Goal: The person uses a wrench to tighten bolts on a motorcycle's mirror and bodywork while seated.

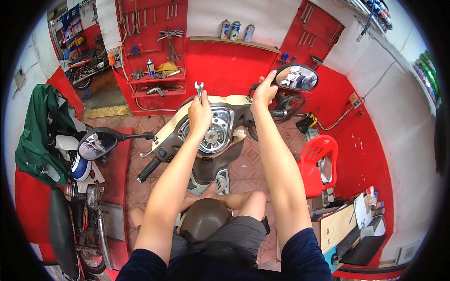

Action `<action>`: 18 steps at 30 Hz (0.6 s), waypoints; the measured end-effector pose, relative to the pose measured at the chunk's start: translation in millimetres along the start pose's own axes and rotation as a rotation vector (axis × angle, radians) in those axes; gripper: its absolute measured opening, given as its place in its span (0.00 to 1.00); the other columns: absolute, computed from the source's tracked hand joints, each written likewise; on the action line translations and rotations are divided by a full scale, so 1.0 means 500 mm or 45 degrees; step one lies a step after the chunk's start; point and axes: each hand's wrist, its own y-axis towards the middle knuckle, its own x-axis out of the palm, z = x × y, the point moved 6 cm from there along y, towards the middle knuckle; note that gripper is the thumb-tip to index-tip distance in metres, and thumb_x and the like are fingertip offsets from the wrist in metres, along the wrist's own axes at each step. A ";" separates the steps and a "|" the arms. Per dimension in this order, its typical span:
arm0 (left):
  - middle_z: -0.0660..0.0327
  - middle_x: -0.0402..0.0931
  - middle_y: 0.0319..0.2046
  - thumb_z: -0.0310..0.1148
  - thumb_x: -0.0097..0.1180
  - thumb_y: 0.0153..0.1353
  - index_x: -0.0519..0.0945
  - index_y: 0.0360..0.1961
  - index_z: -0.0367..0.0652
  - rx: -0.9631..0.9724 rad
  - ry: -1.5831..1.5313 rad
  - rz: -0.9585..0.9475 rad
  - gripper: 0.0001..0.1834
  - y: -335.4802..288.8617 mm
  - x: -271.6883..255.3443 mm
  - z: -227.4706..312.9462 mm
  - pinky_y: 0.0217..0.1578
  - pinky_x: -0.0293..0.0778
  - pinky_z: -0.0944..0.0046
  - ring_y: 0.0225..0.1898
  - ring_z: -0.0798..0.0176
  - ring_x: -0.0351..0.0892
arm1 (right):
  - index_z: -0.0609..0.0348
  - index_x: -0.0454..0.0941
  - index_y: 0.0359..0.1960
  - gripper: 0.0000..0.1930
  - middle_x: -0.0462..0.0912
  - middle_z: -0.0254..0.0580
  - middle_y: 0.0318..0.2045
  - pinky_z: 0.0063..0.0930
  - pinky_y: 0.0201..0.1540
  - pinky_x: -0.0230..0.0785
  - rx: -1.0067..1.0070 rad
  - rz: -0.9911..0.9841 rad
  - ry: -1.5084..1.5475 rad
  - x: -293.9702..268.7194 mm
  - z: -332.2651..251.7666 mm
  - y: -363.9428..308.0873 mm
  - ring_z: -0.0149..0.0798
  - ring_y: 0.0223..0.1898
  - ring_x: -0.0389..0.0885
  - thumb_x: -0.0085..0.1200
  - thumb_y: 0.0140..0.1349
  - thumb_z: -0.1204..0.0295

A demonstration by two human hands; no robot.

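In front of me stands a scooter with a cream and brown front cover (176, 124) and a round instrument cluster (214, 133). My left hand (200, 114) is closed around a wrench (199, 90), its open jaw pointing up above the cluster. At the right handlebar, my right hand (264, 93) grips the right mirror (297, 77) at its inner edge; the fingertips are partly hidden behind it. The left mirror (97, 144) stands out on its stem above the left handgrip (149, 169). Beneath my arms is the brown scooter seat (205, 219).
Red wall panels hold wrenches (145, 18); a red shelf (157, 80) carries a spray can, and a drill lies below. Spray cans (235, 31) line a ledge. A motorcycle (91, 210) with a green cover (41, 136) stands left; a red chair (318, 164) and cluttered desk (337, 225), right.
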 end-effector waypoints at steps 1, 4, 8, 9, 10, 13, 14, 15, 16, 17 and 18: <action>0.49 0.77 0.21 0.51 0.40 0.71 0.77 0.30 0.36 -0.011 0.015 0.009 0.27 -0.001 -0.006 -0.008 0.32 0.71 0.52 0.27 0.48 0.80 | 0.67 0.72 0.43 0.28 0.80 0.38 0.31 0.28 0.36 0.69 0.063 0.052 0.130 0.014 -0.015 -0.021 0.31 0.27 0.75 0.48 0.68 0.46; 0.50 0.77 0.21 0.50 0.41 0.72 0.78 0.31 0.35 0.083 -0.105 0.105 0.26 -0.001 -0.021 -0.012 0.32 0.72 0.53 0.25 0.51 0.79 | 0.70 0.66 0.51 0.34 0.77 0.52 0.41 0.35 0.46 0.68 -0.027 0.182 0.271 0.033 -0.019 -0.032 0.44 0.36 0.76 0.44 0.69 0.43; 0.66 0.68 0.22 0.45 0.45 0.72 0.75 0.35 0.37 -0.195 -0.638 -0.154 0.20 0.007 -0.004 -0.043 0.17 0.59 0.70 0.17 0.73 0.64 | 0.71 0.57 0.61 0.38 0.75 0.53 0.41 0.35 0.35 0.72 -0.033 0.094 0.366 0.041 -0.017 -0.036 0.43 0.35 0.77 0.41 0.70 0.43; 0.66 0.68 0.22 0.45 0.45 0.72 0.75 0.35 0.37 -0.210 -0.640 -0.145 0.20 0.009 -0.005 -0.048 0.17 0.59 0.70 0.17 0.73 0.64 | 0.69 0.54 0.63 0.37 0.74 0.48 0.36 0.31 0.24 0.76 0.046 0.026 0.408 0.043 -0.008 -0.033 0.37 0.30 0.77 0.40 0.70 0.44; 0.66 0.68 0.22 0.45 0.45 0.72 0.75 0.35 0.37 -0.198 -0.639 -0.159 0.20 0.011 -0.003 -0.050 0.17 0.59 0.70 0.17 0.74 0.64 | 0.66 0.53 0.62 0.35 0.71 0.40 0.26 0.26 0.17 0.72 0.022 -0.013 0.445 0.046 -0.001 -0.023 0.33 0.23 0.73 0.39 0.70 0.44; 0.66 0.68 0.22 0.45 0.46 0.72 0.75 0.34 0.37 -0.195 -0.643 -0.184 0.19 0.013 -0.004 -0.050 0.17 0.59 0.70 0.17 0.74 0.64 | 0.62 0.57 0.58 0.31 0.68 0.34 0.20 0.27 0.16 0.70 -0.040 -0.106 0.484 0.046 0.006 -0.016 0.30 0.17 0.69 0.38 0.71 0.44; 0.66 0.67 0.22 0.45 0.46 0.72 0.75 0.34 0.37 -0.200 -0.632 -0.177 0.19 0.013 -0.006 -0.050 0.17 0.59 0.71 0.17 0.74 0.64 | 0.60 0.58 0.51 0.28 0.64 0.30 0.15 0.25 0.14 0.67 -0.140 -0.104 0.522 0.049 0.001 -0.017 0.28 0.13 0.65 0.38 0.70 0.44; 0.66 0.67 0.22 0.45 0.46 0.72 0.75 0.34 0.37 -0.200 -0.620 -0.169 0.19 0.013 -0.009 -0.047 0.17 0.59 0.71 0.17 0.74 0.64 | 0.60 0.58 0.51 0.28 0.64 0.30 0.15 0.25 0.14 0.67 -0.137 -0.108 0.516 0.051 0.002 -0.017 0.28 0.13 0.65 0.38 0.70 0.44; 0.66 0.67 0.22 0.45 0.47 0.72 0.75 0.34 0.37 -0.212 -0.606 -0.168 0.20 0.011 -0.011 -0.045 0.17 0.59 0.70 0.17 0.74 0.64 | 0.59 0.58 0.48 0.27 0.64 0.31 0.15 0.25 0.13 0.66 -0.128 -0.127 0.534 0.051 0.002 -0.014 0.28 0.13 0.64 0.39 0.70 0.44; 0.66 0.67 0.22 0.45 0.47 0.72 0.75 0.34 0.37 -0.220 -0.606 -0.165 0.20 0.011 -0.009 -0.048 0.17 0.59 0.70 0.17 0.74 0.64 | 0.58 0.57 0.46 0.27 0.64 0.31 0.15 0.25 0.13 0.65 -0.119 -0.147 0.552 0.051 0.002 -0.013 0.28 0.13 0.64 0.39 0.70 0.43; 0.66 0.67 0.22 0.45 0.47 0.72 0.75 0.34 0.37 -0.226 -0.615 -0.182 0.20 0.014 -0.007 -0.048 0.17 0.60 0.70 0.17 0.74 0.64 | 0.57 0.57 0.44 0.26 0.64 0.31 0.15 0.25 0.13 0.63 -0.080 -0.178 0.579 0.055 0.008 -0.006 0.27 0.14 0.64 0.39 0.70 0.44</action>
